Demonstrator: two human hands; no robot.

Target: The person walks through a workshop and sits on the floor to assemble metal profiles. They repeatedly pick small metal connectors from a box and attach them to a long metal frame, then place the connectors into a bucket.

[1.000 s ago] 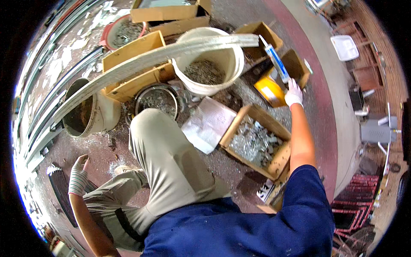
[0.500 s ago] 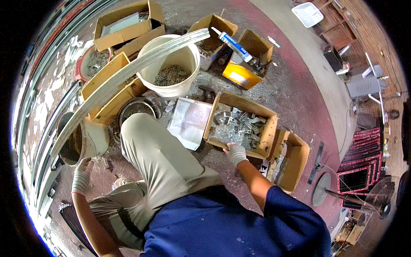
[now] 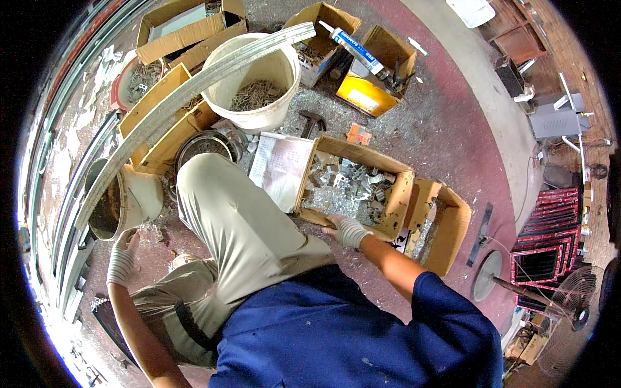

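Observation:
My right hand point(image 3: 348, 231), in a striped glove with bare fingertips, is closed on the near wall of a cardboard box point(image 3: 401, 200). Small metal brackets point(image 3: 362, 183) lie heaped inside it, among bits of clear plastic. My left hand point(image 3: 123, 258), gloved the same way, hangs beside a tipped white bucket point(image 3: 143, 197) with its fingers a little apart and nothing visible in them. A long pale metal strip point(image 3: 171, 119) slants over the buckets, its lower end left of that hand. Handwritten paper point(image 3: 281, 169) lies against the box's left side.
Beyond my knee stands a white bucket of small metal parts point(image 3: 259, 96). A hammer point(image 3: 312, 121) and an orange packet point(image 3: 358, 134) lie behind the box. A sealant tube point(image 3: 352, 46) rests across an open carton point(image 3: 369, 97). At right are another carton point(image 3: 453, 233) and a fan point(image 3: 569, 304).
The bracket box has shifted toward me with my right hand on its wall, uncovering the orange packet and more of the hammer. My left hand has barely moved; the whole view has tilted slightly.

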